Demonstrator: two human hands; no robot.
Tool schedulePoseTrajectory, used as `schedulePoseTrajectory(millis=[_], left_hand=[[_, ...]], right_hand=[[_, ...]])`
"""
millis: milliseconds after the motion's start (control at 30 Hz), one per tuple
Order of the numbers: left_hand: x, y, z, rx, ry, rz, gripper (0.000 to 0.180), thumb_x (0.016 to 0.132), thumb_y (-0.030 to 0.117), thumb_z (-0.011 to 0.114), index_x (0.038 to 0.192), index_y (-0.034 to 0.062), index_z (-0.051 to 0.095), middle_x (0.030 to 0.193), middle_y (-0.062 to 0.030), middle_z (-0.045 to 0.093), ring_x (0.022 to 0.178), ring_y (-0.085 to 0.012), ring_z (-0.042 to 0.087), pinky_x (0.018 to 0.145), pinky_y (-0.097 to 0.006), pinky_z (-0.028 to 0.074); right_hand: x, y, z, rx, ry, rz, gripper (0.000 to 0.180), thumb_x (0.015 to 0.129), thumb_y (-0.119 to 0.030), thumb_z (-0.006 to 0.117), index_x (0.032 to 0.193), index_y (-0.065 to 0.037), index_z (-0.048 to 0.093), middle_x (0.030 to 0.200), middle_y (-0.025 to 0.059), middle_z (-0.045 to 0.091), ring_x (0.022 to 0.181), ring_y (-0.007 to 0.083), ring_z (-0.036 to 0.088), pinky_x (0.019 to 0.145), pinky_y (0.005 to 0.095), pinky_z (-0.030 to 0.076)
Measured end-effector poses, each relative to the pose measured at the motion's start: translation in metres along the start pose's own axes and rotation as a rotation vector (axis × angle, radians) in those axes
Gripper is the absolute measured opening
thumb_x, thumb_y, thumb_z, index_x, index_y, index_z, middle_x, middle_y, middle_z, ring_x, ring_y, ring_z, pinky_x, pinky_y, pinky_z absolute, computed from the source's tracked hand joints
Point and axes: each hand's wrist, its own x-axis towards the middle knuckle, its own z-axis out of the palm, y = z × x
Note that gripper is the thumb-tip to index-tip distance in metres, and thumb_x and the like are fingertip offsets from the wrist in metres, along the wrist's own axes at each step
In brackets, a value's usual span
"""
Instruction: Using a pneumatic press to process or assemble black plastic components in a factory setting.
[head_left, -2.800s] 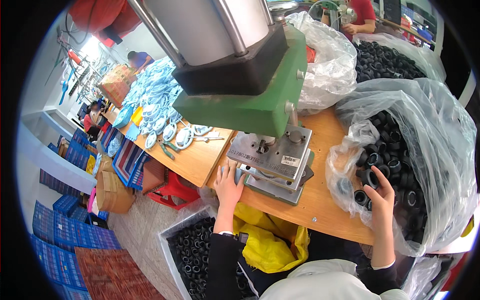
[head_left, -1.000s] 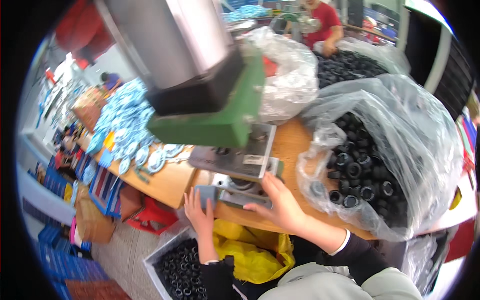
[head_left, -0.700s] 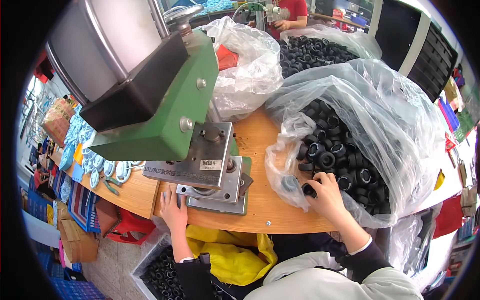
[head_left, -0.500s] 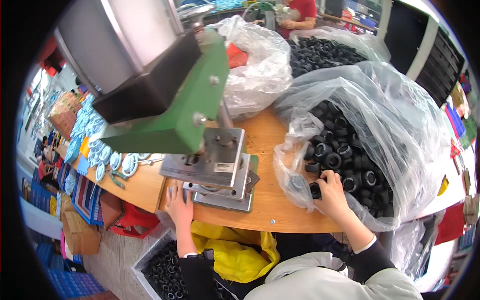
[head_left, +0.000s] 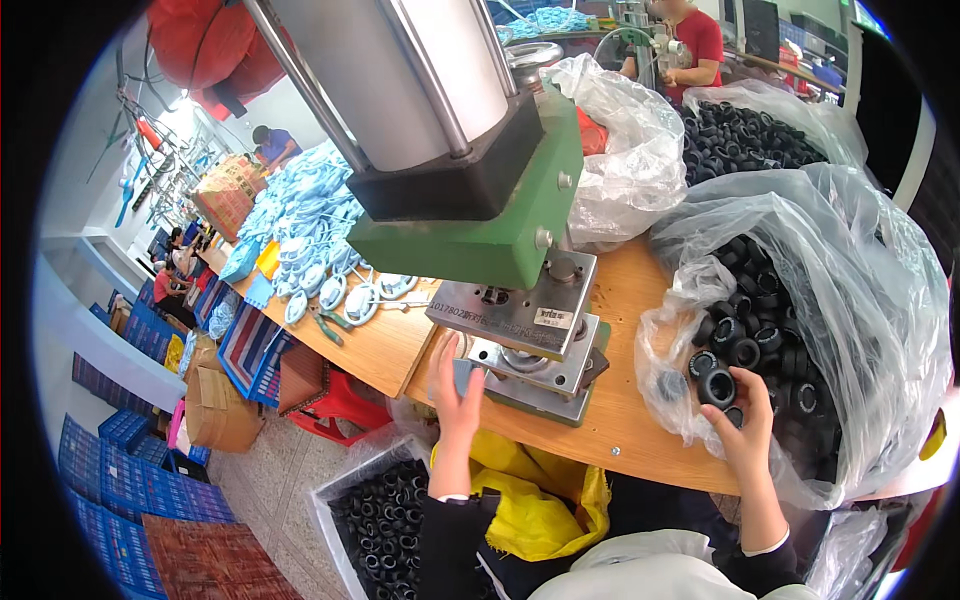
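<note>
My right hand pinches a black rubber ring between thumb and fingers, at the near left edge of a heap of black rings in a clear plastic bag. At the left front of the press's metal die, my left hand has its thumb and fingers on either side of a small grey-blue block. Above the die stands the green press head with its grey cylinder. Between the die's upper and lower plates there is a gap.
A wooden table carries the press. Light-blue cord bundles and pliers lie left. Below sits a white bin of black rings beside a yellow sack. Another bag of rings and a co-worker in red are farther back.
The view has swung left, shifting everything rightward in the picture. My right hand has drawn one ring up from the edge of the heap. My left hand stays beside the die.
</note>
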Motion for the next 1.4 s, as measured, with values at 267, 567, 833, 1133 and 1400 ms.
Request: schedulePoseTrajectory(millis=[267, 567, 833, 1133, 1400], left_hand=[[0.057, 0.096, 0.040, -0.255, -0.006, -0.169, 0.038, 0.070, 0.014, 0.074, 0.105, 0.0054, 0.061, 0.103, -0.0119, 0.062, 0.095, -0.0289, 0.059, 0.080, -0.034, 0.045], [-0.060, 0.037, -0.011, -0.024, 0.596, -0.422, 0.033, 0.079, 0.005, 0.069, 0.108, -0.0010, 0.056, 0.103, -0.0089, 0.059, 0.095, -0.0172, 0.055, 0.085, -0.030, 0.044], [-0.194, -0.051, -0.128, 0.834, 0.578, -0.760, 0.069, 0.078, 0.024, 0.071, 0.129, -0.0085, 0.038, 0.129, -0.0244, 0.043, 0.123, -0.0372, 0.039, 0.106, -0.043, 0.028], [-0.011, -0.066, -0.023, 0.465, -0.141, -0.155, 0.041, 0.087, 0.019, 0.057, 0.124, 0.0037, 0.052, 0.132, -0.0131, 0.049, 0.128, -0.0370, 0.036, 0.104, -0.048, 0.028], [-0.010, -0.073, -0.006, 0.718, -0.384, -0.205, 0.040, 0.086, 0.020, 0.056, 0.125, 0.0117, 0.054, 0.136, -0.0055, 0.046, 0.131, -0.0270, 0.035, 0.103, -0.047, 0.025]], right_hand=[[0.010, -0.053, 0.077, 0.334, -0.210, -0.139, 0.058, 0.068, -0.001, 0.075, 0.121, 0.002, 0.051, 0.111, 0.0124, 0.060, 0.100, 0.0184, 0.060, 0.086, 0.0298, 0.048], [0.031, -0.081, 0.141, 0.200, -0.228, -0.335, 0.054, 0.068, -0.016, 0.078, 0.115, 0.000, 0.055, 0.103, 0.0178, 0.062, 0.089, 0.0303, 0.062, 0.077, 0.0342, 0.050], [0.046, -0.106, 0.175, 0.207, -0.319, -0.239, 0.030, 0.067, -0.011, 0.075, 0.093, -0.002, 0.065, 0.086, 0.0178, 0.063, 0.079, 0.0353, 0.062, 0.070, 0.0396, 0.049], [0.010, -0.081, 0.132, 0.079, -0.289, -0.357, 0.071, 0.070, -0.012, 0.074, 0.129, 0.006, 0.039, 0.126, 0.0263, 0.047, 0.118, 0.0411, 0.045, 0.099, 0.0420, 0.038], [0.034, 0.034, 0.042, -0.763, -0.064, -0.146, 0.033, 0.066, -0.008, 0.069, 0.097, -0.003, 0.062, 0.110, 0.0137, 0.056, 0.105, 0.0321, 0.047, 0.088, 0.0418, 0.038]])
